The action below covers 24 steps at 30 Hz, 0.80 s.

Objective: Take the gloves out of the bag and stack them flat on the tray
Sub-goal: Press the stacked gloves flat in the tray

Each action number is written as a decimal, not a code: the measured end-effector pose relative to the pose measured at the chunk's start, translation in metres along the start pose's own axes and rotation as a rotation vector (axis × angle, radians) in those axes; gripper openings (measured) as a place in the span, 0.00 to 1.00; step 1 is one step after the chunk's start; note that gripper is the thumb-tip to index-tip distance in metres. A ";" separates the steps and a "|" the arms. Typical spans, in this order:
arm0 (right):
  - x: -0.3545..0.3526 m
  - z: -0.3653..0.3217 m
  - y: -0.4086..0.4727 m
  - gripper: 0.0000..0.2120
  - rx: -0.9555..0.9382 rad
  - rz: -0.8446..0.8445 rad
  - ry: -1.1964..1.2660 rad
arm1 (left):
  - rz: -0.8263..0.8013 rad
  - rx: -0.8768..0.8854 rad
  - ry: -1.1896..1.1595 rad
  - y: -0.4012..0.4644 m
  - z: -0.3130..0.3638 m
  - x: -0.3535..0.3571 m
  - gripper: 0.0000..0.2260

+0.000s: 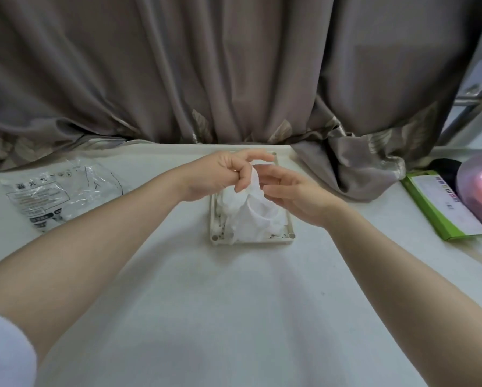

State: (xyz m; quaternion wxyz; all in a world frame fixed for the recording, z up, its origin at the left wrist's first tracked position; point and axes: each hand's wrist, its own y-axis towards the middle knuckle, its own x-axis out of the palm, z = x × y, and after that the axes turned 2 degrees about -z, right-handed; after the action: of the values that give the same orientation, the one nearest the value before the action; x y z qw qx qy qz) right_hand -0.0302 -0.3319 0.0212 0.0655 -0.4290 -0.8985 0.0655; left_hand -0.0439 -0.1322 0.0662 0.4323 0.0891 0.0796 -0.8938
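Table point(234, 303): I logged bag point(61, 191) lying left. Tray point(289, 236): held crumpled gloves point(251, 216). Left hand point(220, 174): pinched one glove's tip. Right hand point(293, 194): fingers loose, holding nothing; I judged it should smooth the glove flat.

A white bench point(234, 317) fills the lower view under soft, even light. Along its far edge hangs a taupe curtain point(206, 65) in heavy folds, its leaf-patterned hem bunched on the bench's far right part. Beyond the curtain's right edge stands a pale metal frame point(474, 101). A green box point(441, 208) lies at the bench's right edge.
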 end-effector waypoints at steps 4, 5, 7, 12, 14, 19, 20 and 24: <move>0.013 -0.015 0.003 0.15 -0.035 -0.085 -0.093 | -0.052 0.004 -0.132 0.007 -0.005 0.002 0.17; 0.015 -0.016 0.004 0.12 -0.051 -0.055 -0.095 | -0.015 0.000 -0.180 0.009 -0.006 0.003 0.15; 0.014 -0.018 0.009 0.09 -0.072 0.050 -0.103 | 0.105 -0.017 -0.287 0.014 -0.012 0.005 0.10; 0.008 -0.012 0.027 0.19 0.003 0.368 -0.181 | 0.168 -0.285 -0.586 0.023 -0.034 0.002 0.29; 0.004 -0.009 0.034 0.14 0.047 0.433 -0.172 | 0.118 -0.338 -0.597 0.022 -0.047 0.002 0.35; -0.009 0.004 0.051 0.11 0.146 0.472 -0.153 | 0.238 -0.366 -0.487 0.032 -0.071 0.003 0.07; -0.014 0.008 0.057 0.12 0.159 0.464 -0.133 | 0.293 -0.370 -0.525 0.036 -0.077 -0.001 0.07; -0.030 0.028 0.078 0.13 0.210 0.441 -0.079 | 0.395 -0.364 -0.629 0.056 -0.091 -0.013 0.10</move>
State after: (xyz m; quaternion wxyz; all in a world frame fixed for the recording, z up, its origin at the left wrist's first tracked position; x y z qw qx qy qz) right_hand 0.0436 -0.3083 -0.0216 0.0588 -0.6026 -0.7735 0.1876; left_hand 0.0160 -0.1366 -0.0226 0.6075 -0.2526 0.0819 -0.7486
